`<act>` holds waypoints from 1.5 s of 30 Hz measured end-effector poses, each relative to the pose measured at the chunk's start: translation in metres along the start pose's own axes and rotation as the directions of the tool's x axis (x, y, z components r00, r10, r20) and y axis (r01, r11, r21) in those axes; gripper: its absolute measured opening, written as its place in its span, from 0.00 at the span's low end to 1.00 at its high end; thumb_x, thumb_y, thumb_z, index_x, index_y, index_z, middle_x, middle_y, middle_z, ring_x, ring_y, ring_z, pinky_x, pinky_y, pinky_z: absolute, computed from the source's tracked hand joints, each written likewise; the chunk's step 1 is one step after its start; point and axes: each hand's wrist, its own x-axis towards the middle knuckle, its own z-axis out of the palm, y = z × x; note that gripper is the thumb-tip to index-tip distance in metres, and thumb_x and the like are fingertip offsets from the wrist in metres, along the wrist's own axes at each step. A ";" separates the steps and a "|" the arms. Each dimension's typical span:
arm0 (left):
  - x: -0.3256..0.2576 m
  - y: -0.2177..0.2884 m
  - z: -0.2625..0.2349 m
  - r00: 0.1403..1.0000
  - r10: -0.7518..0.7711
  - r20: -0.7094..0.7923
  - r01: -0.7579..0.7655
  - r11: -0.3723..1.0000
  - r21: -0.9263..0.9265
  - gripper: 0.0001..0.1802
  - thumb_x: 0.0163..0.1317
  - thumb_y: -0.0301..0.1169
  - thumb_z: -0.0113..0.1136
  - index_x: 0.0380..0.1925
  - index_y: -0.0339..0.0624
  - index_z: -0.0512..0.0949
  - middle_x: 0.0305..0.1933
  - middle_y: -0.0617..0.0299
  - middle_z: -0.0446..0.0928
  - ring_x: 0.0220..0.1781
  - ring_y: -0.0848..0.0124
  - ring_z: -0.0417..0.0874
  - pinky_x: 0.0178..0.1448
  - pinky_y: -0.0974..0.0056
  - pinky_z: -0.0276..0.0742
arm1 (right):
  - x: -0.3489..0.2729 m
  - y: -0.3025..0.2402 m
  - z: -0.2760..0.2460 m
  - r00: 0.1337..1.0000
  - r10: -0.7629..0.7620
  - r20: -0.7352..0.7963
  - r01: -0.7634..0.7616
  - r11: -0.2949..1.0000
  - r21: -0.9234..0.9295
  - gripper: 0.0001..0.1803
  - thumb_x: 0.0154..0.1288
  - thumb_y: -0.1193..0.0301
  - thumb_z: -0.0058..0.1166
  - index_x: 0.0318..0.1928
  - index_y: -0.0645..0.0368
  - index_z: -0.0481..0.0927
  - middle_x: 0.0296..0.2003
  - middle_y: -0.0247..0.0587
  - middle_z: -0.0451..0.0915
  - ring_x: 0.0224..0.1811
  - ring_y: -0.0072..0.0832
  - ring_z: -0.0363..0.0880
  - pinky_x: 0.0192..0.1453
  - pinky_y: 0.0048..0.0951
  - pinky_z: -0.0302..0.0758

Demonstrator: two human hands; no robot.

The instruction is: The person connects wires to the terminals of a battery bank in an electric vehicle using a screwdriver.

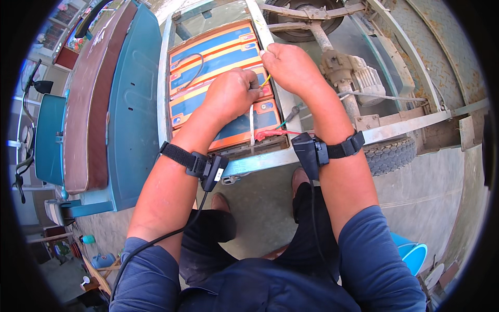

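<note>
Both of my hands are over a row of orange-and-blue batteries (213,63) set in a metal frame. My left hand (228,96) is closed, its thumb and fingertips pinched at one end of a short yellow wire (266,81). Beside it, above the frame's right rail, my right hand (292,68) is closed at the wire's other end. The fingers hide both ends of the wire. Below my left fingertips a white strip (252,125) crosses the nearest battery. A crumpled red piece (270,133) and a green wire (285,123) lie by that battery's right corner.
A blue vehicle body with a brown seat (91,99) stands left of the frame (260,162). To the right are an axle housing (345,70), a leaf spring (312,11) and a tyre (390,156). A light-blue bucket (413,255) sits at lower right.
</note>
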 end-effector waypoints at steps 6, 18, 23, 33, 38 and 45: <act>-0.001 -0.002 0.003 0.999 0.026 -0.038 -0.027 1.000 -0.012 0.08 0.58 0.33 0.64 0.33 0.41 0.84 0.36 0.49 0.84 0.42 0.50 0.85 0.48 0.50 0.80 | 0.001 -0.004 -0.003 0.999 0.031 0.037 -0.030 0.999 -0.036 0.20 0.69 0.61 0.42 0.39 0.62 0.84 0.40 0.59 0.84 0.46 0.55 0.82 0.53 0.54 0.77; -0.003 -0.001 0.002 0.999 0.011 -0.043 -0.015 0.995 -0.100 0.10 0.57 0.37 0.68 0.32 0.41 0.86 0.33 0.49 0.84 0.38 0.50 0.85 0.45 0.51 0.80 | 0.001 -0.002 -0.003 0.999 0.013 0.035 -0.011 0.999 -0.047 0.20 0.69 0.61 0.42 0.39 0.62 0.84 0.39 0.59 0.84 0.45 0.55 0.82 0.53 0.54 0.77; -0.003 0.006 -0.001 0.997 -0.080 -0.012 0.080 0.996 -0.036 0.11 0.58 0.38 0.68 0.33 0.42 0.86 0.32 0.49 0.84 0.38 0.50 0.85 0.45 0.51 0.80 | 0.000 -0.004 -0.004 0.999 -0.006 0.039 0.008 0.999 -0.041 0.20 0.69 0.61 0.42 0.40 0.62 0.83 0.40 0.59 0.84 0.45 0.55 0.82 0.53 0.54 0.77; -0.005 0.008 -0.001 0.996 -0.087 -0.016 0.086 0.995 -0.051 0.11 0.59 0.37 0.67 0.35 0.42 0.86 0.36 0.47 0.84 0.41 0.50 0.86 0.48 0.51 0.80 | -0.001 -0.005 -0.004 0.999 0.016 0.046 -0.014 0.999 -0.037 0.20 0.69 0.60 0.42 0.40 0.62 0.84 0.41 0.58 0.84 0.45 0.55 0.82 0.53 0.54 0.77; -0.004 0.006 0.002 0.993 -0.118 0.005 0.118 0.990 -0.072 0.13 0.58 0.39 0.69 0.34 0.40 0.85 0.35 0.48 0.84 0.40 0.51 0.86 0.47 0.51 0.80 | 0.000 -0.005 -0.001 1.000 0.006 0.028 -0.005 1.000 -0.024 0.20 0.69 0.61 0.42 0.38 0.62 0.84 0.40 0.58 0.84 0.44 0.55 0.82 0.53 0.54 0.77; -0.004 0.005 0.004 0.996 -0.088 -0.015 0.087 0.995 -0.043 0.14 0.60 0.38 0.70 0.36 0.38 0.83 0.30 0.52 0.81 0.30 0.60 0.83 0.37 0.57 0.77 | 0.000 0.000 -0.004 1.000 0.003 0.024 -0.002 1.000 -0.027 0.19 0.68 0.61 0.44 0.38 0.62 0.84 0.40 0.59 0.84 0.44 0.55 0.82 0.52 0.54 0.77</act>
